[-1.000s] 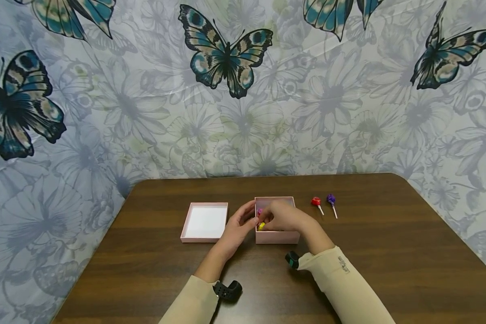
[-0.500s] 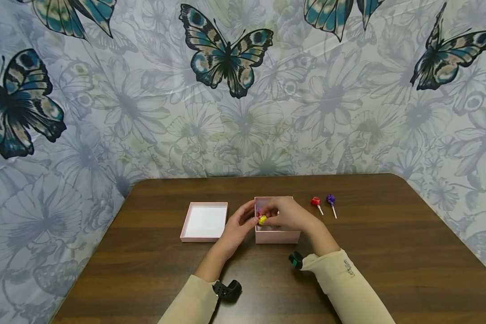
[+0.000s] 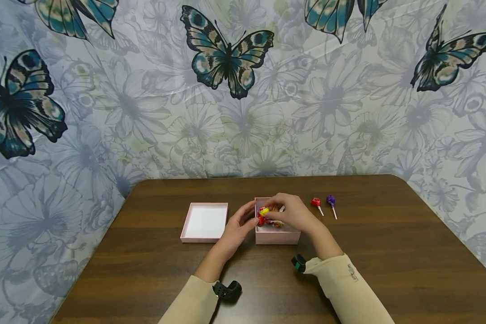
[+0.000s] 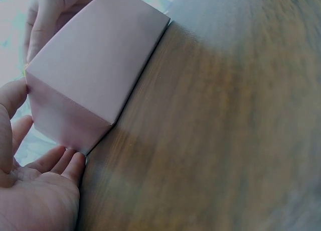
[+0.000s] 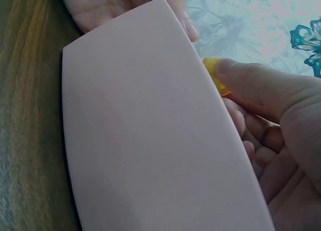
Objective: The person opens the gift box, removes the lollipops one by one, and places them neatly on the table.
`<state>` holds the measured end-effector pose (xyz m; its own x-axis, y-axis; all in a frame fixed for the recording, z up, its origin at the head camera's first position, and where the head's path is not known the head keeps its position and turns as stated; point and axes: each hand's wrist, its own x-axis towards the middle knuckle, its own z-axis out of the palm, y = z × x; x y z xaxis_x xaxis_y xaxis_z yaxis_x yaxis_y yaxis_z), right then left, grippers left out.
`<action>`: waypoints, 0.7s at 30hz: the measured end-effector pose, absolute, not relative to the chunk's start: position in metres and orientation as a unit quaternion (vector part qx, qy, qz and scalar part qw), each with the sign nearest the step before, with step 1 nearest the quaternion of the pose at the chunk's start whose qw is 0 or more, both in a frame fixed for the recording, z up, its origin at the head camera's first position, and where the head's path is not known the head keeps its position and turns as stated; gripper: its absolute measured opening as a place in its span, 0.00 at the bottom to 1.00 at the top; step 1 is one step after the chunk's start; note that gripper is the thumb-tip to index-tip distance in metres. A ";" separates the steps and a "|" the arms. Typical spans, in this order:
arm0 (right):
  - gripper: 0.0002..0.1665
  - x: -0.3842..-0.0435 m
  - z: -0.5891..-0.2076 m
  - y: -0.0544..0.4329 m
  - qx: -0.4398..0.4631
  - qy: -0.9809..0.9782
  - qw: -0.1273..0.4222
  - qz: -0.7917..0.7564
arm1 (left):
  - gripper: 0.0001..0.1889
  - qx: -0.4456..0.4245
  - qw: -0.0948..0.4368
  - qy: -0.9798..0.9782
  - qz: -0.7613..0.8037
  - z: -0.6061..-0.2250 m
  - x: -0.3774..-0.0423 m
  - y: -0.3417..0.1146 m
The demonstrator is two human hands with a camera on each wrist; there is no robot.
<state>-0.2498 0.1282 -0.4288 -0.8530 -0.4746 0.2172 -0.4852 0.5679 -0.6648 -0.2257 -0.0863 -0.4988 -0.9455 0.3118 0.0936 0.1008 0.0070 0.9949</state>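
Note:
My right hand (image 3: pixel 293 211) is over the open pink box (image 3: pixel 277 237), pinching a yellow lollipop (image 3: pixel 264 210) between thumb and fingers. In the right wrist view the yellow wrapper (image 5: pixel 216 78) shows just beyond the box rim, under the thumb tip. Below it, inside the box, lie a red-wrapped candy (image 3: pixel 261 221) and other colourful wrapped candies (image 3: pixel 278 224), partly hidden by the hands. My left hand (image 3: pixel 239 227) rests against the box's left side; the left wrist view shows its relaxed fingertips (image 4: pixel 75 163) touching the wall and the thumb at the upper corner.
A pink lid (image 3: pixel 204 220) with a white inside lies left of the box. To the right, a red lollipop (image 3: pixel 316 202) and a purple lollipop (image 3: pixel 331 200) lie side by side on the brown wooden table (image 3: pixel 372 252). A butterfly-patterned cloth (image 3: pixel 243 135) hangs behind.
My right hand has risen slightly from inside the box with the yellow lollipop, uncovering more of the candies below. The left hand has stayed at the box's side.

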 end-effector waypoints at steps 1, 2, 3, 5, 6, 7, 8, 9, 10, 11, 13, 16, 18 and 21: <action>0.11 -0.249 -0.429 0.129 0.265 -0.885 0.009 0.382 | 0.29 0.147 0.076 0.706 0.688 -0.499 -0.226 -0.086; 0.10 -0.249 -0.429 0.129 0.259 -0.885 0.012 0.387 | 0.29 0.145 0.076 0.706 0.690 -0.499 -0.226 -0.086; 0.10 -0.249 -0.429 0.129 0.253 -0.884 0.012 0.392 | 0.29 0.143 0.075 0.706 0.689 -0.499 -0.226 -0.086; 0.10 -0.249 -0.429 0.130 0.242 -0.883 0.015 0.402 | 0.28 0.142 0.075 0.707 0.689 -0.499 -0.225 -0.086; 0.11 -0.249 -0.429 0.131 0.237 -0.882 0.016 0.406 | 0.28 0.142 0.075 0.707 0.688 -0.499 -0.225 -0.086; 0.11 -0.249 -0.429 0.132 0.234 -0.881 0.018 0.411 | 0.28 0.141 0.075 0.708 0.688 -0.499 -0.226 -0.085; 0.11 -0.249 -0.429 0.132 0.231 -0.880 0.021 0.415 | 0.28 0.140 0.075 0.708 0.688 -0.499 -0.226 -0.085; 0.11 -0.249 -0.428 0.133 0.229 -0.878 0.023 0.418 | 0.28 0.141 0.075 0.708 0.688 -0.499 -0.226 -0.084; 0.11 -0.249 -0.428 0.134 0.228 -0.877 0.026 0.421 | 0.28 0.142 0.075 0.708 0.688 -0.499 -0.226 -0.084; 0.11 -0.248 -0.427 0.135 0.226 -0.877 0.030 0.423 | 0.28 0.142 0.075 0.707 0.688 -0.499 -0.226 -0.084; 0.11 -0.248 -0.426 0.136 0.223 -0.875 0.037 0.427 | 0.28 0.144 0.074 0.707 0.688 -0.499 -0.227 -0.084; 0.11 -0.247 -0.425 0.138 0.217 -0.872 0.051 0.435 | 0.28 0.143 0.074 0.707 0.689 -0.500 -0.227 -0.084; 0.11 -0.247 -0.425 0.139 0.214 -0.868 0.060 0.444 | 0.28 0.143 0.074 0.708 0.687 -0.499 -0.226 -0.084; 0.10 -0.247 -0.423 0.140 0.208 -0.863 0.070 0.455 | 0.28 0.139 0.076 0.708 0.688 -0.499 -0.225 -0.085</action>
